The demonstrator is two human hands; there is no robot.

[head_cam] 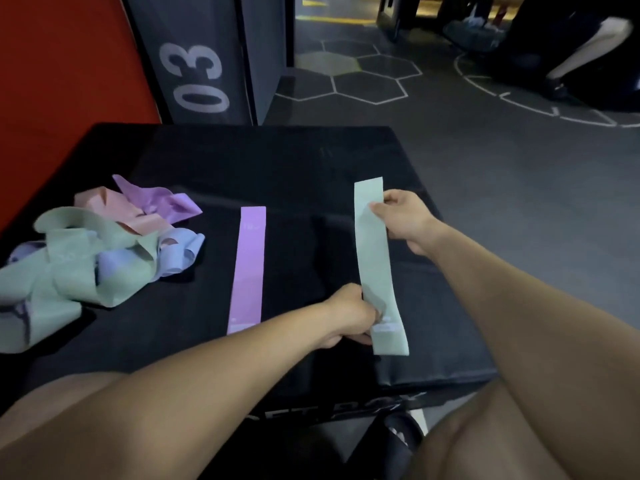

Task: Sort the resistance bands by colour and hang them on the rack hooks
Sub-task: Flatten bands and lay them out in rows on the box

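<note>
A large black padded box (294, 161) filled the middle of the view, its front edge printed with pale lettering too cut off to read. Behind it, at about eleven o'clock, stood a dark block (194, 57) marked "03", with a red pad (69, 81) beside it at ten o'clock. The grey floor (502, 168) with white hexagon lines ran off toward one o'clock.

At nine o'clock on the box lay a tangled heap of bands (93, 251) (green, pink, purple and pale blue all wound together). A purple band (247, 268) lay flat and straight near the centre of the box top, running from six toward twelve, apart from the heap.

Just right of it, toward three o'clock, a green band (377, 261) was stretched lengthwise, held a little above the box as far as could be told. The left hand (349, 315) gripped its near end, fingers curled round the edge. The right hand (403, 216) pinched its far portion between thumb and fingers, the tip of the band sticking out past the grip toward twelve.

A black sandal (401, 434) showed at six o'clock below the box.
</note>
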